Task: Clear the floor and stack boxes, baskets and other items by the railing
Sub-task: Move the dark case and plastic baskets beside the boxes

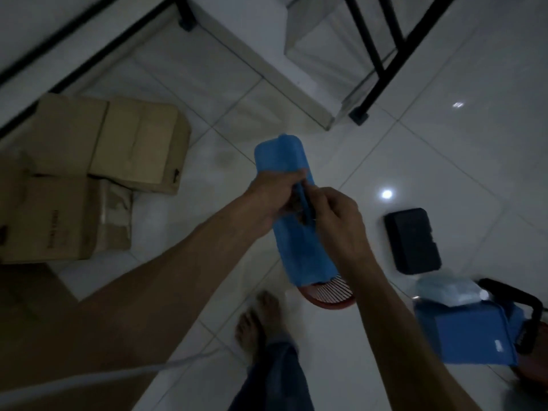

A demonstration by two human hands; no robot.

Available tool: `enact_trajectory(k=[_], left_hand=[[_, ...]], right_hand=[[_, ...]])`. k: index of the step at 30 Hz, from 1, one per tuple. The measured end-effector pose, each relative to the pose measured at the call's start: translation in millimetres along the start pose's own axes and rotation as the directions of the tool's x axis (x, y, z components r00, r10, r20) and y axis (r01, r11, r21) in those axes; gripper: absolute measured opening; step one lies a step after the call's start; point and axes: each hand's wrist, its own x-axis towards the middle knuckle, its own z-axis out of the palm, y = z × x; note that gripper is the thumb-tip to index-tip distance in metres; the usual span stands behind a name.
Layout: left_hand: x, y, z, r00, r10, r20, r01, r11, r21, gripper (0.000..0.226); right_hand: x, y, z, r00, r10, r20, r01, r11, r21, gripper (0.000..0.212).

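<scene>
Holding the blue bag (pixel 289 215) upright between us, we are gripping it with left hand (pixel 274 192) and right hand (pixel 333 216), fingers curled, probably to carry it toward the railing (pixel 382 54).

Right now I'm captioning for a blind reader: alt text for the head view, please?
Both hands, left and right, hold a blue sleeve-like item above a white tiled floor. Cardboard boxes sit left by a black railing; a black case lies right.
</scene>
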Motion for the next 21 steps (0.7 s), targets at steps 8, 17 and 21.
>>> enact_trajectory(k=[8, 17, 21], left_hand=[[79, 67, -86, 0.984, -0.117, -0.131, 0.089, 0.976, -0.197, 0.032], [189, 116, -173, 0.967, -0.106, -0.233, 0.061, 0.979, -0.192, 0.032], [225, 133, -207, 0.975, -0.123, -0.186, 0.063, 0.952, -0.301, 0.025]], right_hand=[[89, 2, 88, 0.990, 0.121, 0.068, -0.117, 0.991, -0.061, 0.041], [176, -19, 192, 0.957, -0.078, 0.278, 0.090, 0.995, -0.031, 0.059], [222, -30, 241, 0.971, -0.155, 0.182, 0.194, 0.955, -0.224, 0.037]])
